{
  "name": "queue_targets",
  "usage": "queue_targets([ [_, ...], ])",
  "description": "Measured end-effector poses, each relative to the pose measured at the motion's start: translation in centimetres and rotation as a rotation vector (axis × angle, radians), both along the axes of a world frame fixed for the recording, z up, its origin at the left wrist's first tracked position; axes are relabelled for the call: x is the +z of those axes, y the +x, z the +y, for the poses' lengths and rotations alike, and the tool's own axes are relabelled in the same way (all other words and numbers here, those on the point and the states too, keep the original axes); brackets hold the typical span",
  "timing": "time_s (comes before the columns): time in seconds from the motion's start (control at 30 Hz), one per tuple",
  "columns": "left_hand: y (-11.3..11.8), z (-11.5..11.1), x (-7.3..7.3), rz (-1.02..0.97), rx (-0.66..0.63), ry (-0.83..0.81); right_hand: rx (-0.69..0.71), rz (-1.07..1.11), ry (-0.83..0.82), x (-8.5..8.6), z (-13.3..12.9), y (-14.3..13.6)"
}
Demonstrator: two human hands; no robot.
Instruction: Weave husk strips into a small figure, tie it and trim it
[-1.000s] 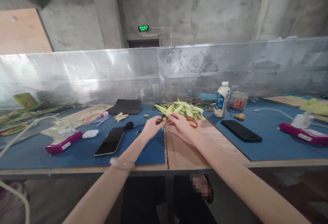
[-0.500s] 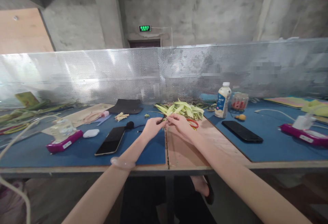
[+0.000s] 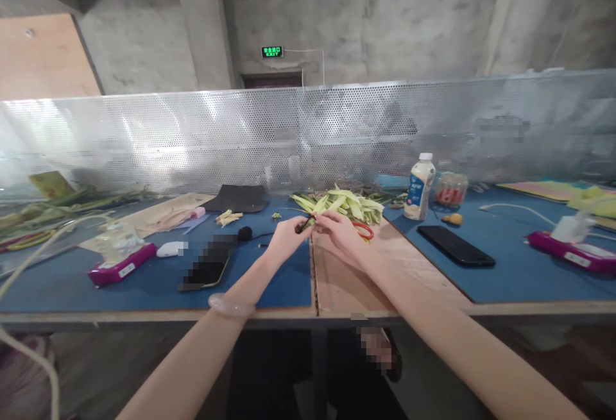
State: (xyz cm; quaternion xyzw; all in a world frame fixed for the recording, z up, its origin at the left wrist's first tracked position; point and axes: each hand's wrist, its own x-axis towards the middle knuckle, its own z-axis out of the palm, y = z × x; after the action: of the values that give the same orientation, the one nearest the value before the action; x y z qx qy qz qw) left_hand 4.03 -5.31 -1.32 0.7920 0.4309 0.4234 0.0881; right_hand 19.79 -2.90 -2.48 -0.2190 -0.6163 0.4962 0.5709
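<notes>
My left hand (image 3: 287, 238) is closed on a small dark item (image 3: 304, 222), too small to name, above the seam between the blue mat and the bare wood. Right beside it, my right hand (image 3: 335, 227) is pinched, its fingertips meeting those of the left hand; what lies between them is hidden. Pale green leaf strips (image 3: 353, 203) lie in a heap just behind the hands. Red-orange scissor-like loops (image 3: 364, 231) show beside my right hand. A thin black cord leads from a round black object (image 3: 244, 234) toward my left hand.
Left on the blue mat (image 3: 279, 285) are a dark phone (image 3: 212, 266), a white case (image 3: 168, 249) and a purple power strip (image 3: 122, 266). To the right stand a bottle (image 3: 418, 189) and a jar (image 3: 451, 190), with a black phone (image 3: 455, 245) and another power strip (image 3: 572, 251).
The dark item at my left fingertips shows more clearly, and the fingers of both hands have shifted slightly. The things on the table have stayed in place.
</notes>
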Motion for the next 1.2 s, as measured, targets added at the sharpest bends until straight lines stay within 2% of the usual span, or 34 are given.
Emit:
queue_targets([
  [0.2, 0.2, -0.1, -0.1, -0.064, -0.001, 0.008, -0.052, -0.014, 0.021, -0.3, 0.9, 0.1],
  [0.4, 0.4, -0.1, -0.3, -0.234, -0.085, -0.129, -0.106, -0.085, 0.061, -0.1, 0.8, 0.5],
  [0.57, 0.7, 0.0, 0.3, -0.459, -0.226, -0.374, -0.064, -0.184, 0.087, 1.5, -0.7, 0.5],
  [0.73, 1.4, 0.3, 0.9, -0.617, -0.471, -0.707, -0.051, -0.225, 0.08, 3.4, -1.6, 1.0],
  [0.87, 2.1, 0.2, 1.6, -0.784, -0.59, -0.867, 0.001, -0.29, 0.017, 5.0, -1.8, 1.9],
  [1.07, 3.1, -0.1, 2.2, -0.94, -0.677, -1.016, -0.034, -0.39, 0.012, 7.1, -1.3, 3.4],
  [1.13, 3.1, 0.3, 1.9, -0.976, -0.671, -1.034, -0.11, -0.476, 0.095, 7.5, -0.7, 4.2],
  [1.2, 3.0, 0.8, 1.5, -1.003, -0.663, -1.045, -0.257, -0.672, 0.317, 7.2, 0.1, 5.2],
])
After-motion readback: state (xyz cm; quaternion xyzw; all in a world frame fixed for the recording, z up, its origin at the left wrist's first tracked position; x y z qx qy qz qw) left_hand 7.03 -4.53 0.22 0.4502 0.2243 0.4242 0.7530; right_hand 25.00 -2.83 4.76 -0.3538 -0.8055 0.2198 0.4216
